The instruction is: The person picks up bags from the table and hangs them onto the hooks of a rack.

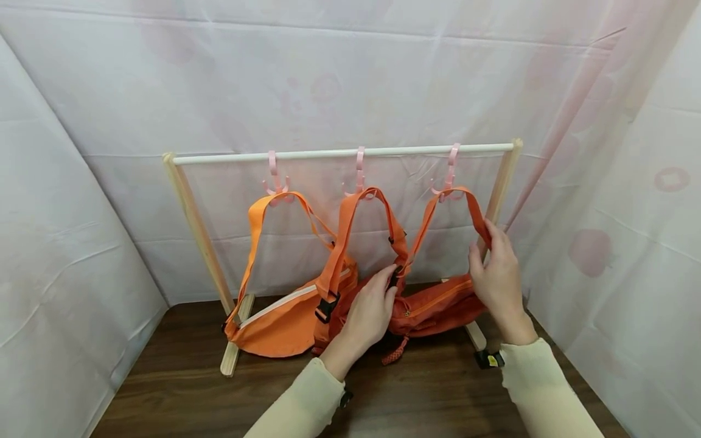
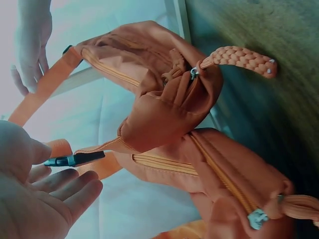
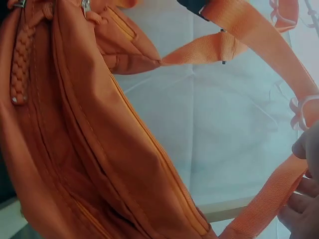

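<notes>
Three orange waist bags hang by their straps from pink hooks. My left hand (image 1: 369, 307) pinches the black buckle (image 2: 75, 159) on the strap of the right bag (image 1: 438, 307). At that bag's other side, my right hand (image 1: 498, 274) holds the orange strap (image 3: 274, 194) between thumb and fingers, below the right hook (image 1: 451, 170). The middle bag (image 2: 219, 174) is partly hidden behind my left hand in the head view. A lighter orange bag (image 1: 285, 325) with a pale zip hangs at the left. A braided zip pull (image 2: 244, 59) dangles from the right bag.
A white rail (image 1: 317, 154) on wooden posts (image 1: 198, 234) carries the hooks. Its feet (image 1: 230, 359) stand on a dark wooden table (image 1: 181, 389). Pale printed cloth (image 1: 350, 79) encloses the back and both sides. The bags hang low, close against the tabletop.
</notes>
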The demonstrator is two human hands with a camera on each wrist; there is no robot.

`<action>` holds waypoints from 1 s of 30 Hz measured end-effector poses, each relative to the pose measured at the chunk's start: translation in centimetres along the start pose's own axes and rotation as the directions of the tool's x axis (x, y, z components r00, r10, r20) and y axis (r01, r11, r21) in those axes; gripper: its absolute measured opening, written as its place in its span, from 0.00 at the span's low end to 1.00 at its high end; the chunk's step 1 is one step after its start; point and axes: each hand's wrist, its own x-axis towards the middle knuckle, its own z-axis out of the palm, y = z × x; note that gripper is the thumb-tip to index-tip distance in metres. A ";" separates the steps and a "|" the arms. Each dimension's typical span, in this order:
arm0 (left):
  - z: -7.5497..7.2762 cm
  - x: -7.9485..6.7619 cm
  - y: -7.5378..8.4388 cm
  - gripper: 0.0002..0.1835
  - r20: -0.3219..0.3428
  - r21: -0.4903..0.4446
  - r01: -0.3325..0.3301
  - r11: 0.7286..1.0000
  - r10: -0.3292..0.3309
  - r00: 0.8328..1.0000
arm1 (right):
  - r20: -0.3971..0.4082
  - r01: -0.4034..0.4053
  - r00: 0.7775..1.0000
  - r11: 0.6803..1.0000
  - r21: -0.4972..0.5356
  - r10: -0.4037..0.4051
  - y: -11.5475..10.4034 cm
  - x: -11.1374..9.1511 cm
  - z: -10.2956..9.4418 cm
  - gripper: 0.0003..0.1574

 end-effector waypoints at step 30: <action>-3.7 -7.7 0.3 0.28 0.003 0.052 -0.145 0.988 0.145 0.989 | 0.169 0.248 0.953 0.968 0.048 -0.253 -3.8 -6.9 -1.3 0.36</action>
